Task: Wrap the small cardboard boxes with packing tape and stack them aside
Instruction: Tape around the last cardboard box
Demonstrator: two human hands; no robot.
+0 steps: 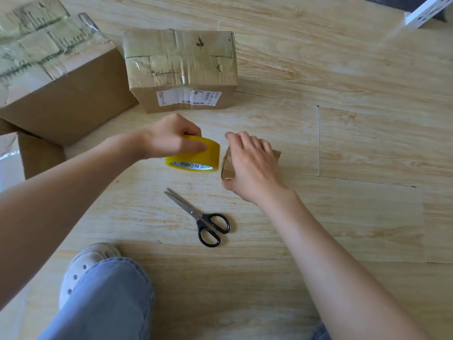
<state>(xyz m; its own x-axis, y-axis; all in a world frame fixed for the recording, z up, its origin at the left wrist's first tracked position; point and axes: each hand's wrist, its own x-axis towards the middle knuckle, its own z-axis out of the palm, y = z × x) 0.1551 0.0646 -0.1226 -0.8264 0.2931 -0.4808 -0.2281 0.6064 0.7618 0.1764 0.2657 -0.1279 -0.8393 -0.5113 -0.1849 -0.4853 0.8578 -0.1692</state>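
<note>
The left hand (pixel 171 138) grips the tape roll (pixel 196 159), fingers curled over its rim. The right hand (pixel 252 165) clasps the small cardboard box (pixel 226 168) from above, just beside the roll, mid-floor (pixel 343 143). Scissors (pixel 203 217) lie nearer the person.

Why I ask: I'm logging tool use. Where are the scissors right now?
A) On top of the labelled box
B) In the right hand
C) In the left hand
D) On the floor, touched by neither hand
D: the scissors lie flat on the wooden floor, while the left hand grips the tape roll and the right hand holds the small box.
</note>
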